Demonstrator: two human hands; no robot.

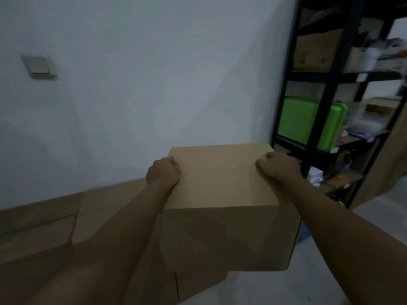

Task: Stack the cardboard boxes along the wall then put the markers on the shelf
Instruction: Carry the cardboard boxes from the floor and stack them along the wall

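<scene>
Left hand (163, 172) and right hand (278, 165) clamp the cardboard box (222, 190) at frame centre, fingers curled over its edges. Set down off-centre on the lower boxes (105, 216), it could topple.

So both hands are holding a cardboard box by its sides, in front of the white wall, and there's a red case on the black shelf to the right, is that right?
Not quite: the case on the black shelf is bright green, not red, as the head view shows. The rest stands: the left hand and right hand hold the cardboard box by its sides, in front of the white wall.
</scene>
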